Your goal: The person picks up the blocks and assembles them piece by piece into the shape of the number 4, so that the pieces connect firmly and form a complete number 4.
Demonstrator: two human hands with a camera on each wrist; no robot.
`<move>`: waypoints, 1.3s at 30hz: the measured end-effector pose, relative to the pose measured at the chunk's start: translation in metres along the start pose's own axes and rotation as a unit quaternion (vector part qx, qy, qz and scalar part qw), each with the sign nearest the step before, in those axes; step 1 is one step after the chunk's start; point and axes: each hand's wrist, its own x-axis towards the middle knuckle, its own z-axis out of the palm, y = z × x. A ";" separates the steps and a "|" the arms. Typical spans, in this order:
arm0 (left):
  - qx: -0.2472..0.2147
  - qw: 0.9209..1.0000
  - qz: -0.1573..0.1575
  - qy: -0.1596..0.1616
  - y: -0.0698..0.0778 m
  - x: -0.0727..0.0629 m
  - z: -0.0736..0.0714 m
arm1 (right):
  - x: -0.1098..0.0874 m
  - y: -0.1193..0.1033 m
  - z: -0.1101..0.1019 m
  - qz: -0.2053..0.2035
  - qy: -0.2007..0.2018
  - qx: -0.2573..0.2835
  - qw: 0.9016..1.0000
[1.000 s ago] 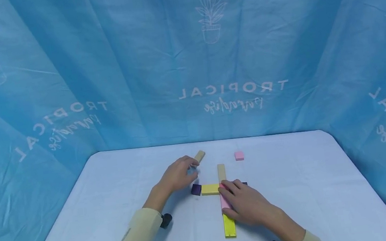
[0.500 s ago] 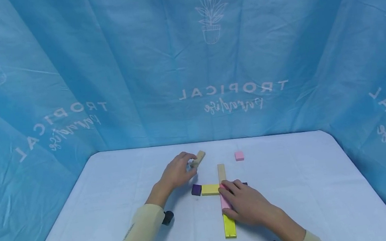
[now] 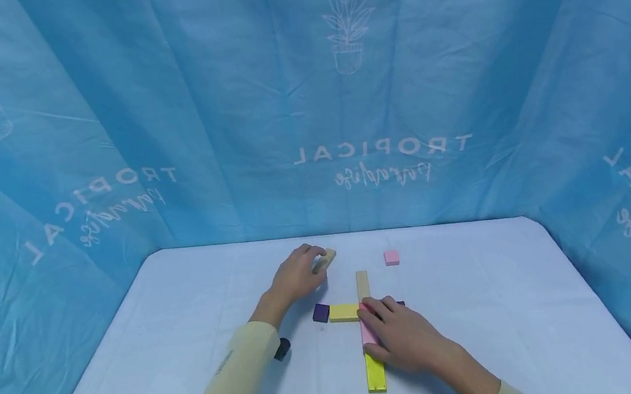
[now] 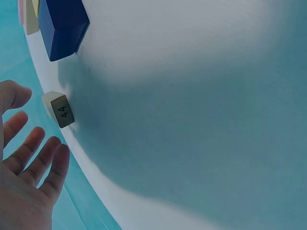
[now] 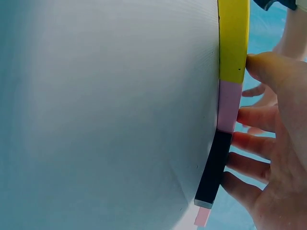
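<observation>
My left hand (image 3: 298,273) is at a small bare-wood block (image 3: 326,259) near the back of the table. In the left wrist view its spread fingers and thumb stand apart from the wood block (image 4: 61,110), marked "44". My right hand (image 3: 403,333) rests over a cross of flat blocks, its fingertips touching the pink block (image 3: 369,336). In the right wrist view its thumb is at the bright yellow block (image 5: 234,43), its fingers along the pink and dark blocks (image 5: 213,167). The cross also has a pale yellow block (image 3: 344,312), a dark purple block (image 3: 320,312) and a beige block (image 3: 363,284).
A loose pink block (image 3: 391,257) lies behind the cross, right of its beige end. All stand on a white-covered table (image 3: 478,269), with a blue printed curtain (image 3: 225,136) around its back and sides. A dark block (image 3: 401,303) is partly hidden by my right hand.
My left hand has moved slightly right and away from me, coming closer around the wood block. My right hand keeps its place on the cross.
</observation>
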 end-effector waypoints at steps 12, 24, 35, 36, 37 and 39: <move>0.004 0.999 -0.032 0.023 -0.002 0.007 0.007 | 0.002 0.000 0.001 0.003 -0.005 -0.005 1.000; 0.019 0.999 -0.045 0.005 -0.002 0.012 0.011 | 0.003 -0.001 0.002 0.002 -0.003 -0.004 1.000; 0.048 0.997 -0.061 0.002 0.001 0.014 0.015 | 0.001 0.000 0.000 -0.005 0.007 -0.003 1.000; 0.047 0.997 -0.063 0.001 0.002 0.014 0.015 | 0.001 -0.001 0.000 -0.004 0.005 -0.003 1.000; 0.044 0.997 -0.064 -0.001 0.003 0.014 0.015 | 0.000 -0.001 0.000 -0.003 0.003 -0.002 1.000; 0.042 0.997 -0.065 -0.002 0.003 0.014 0.015 | 0.000 -0.001 -0.001 -0.001 0.003 -0.002 1.000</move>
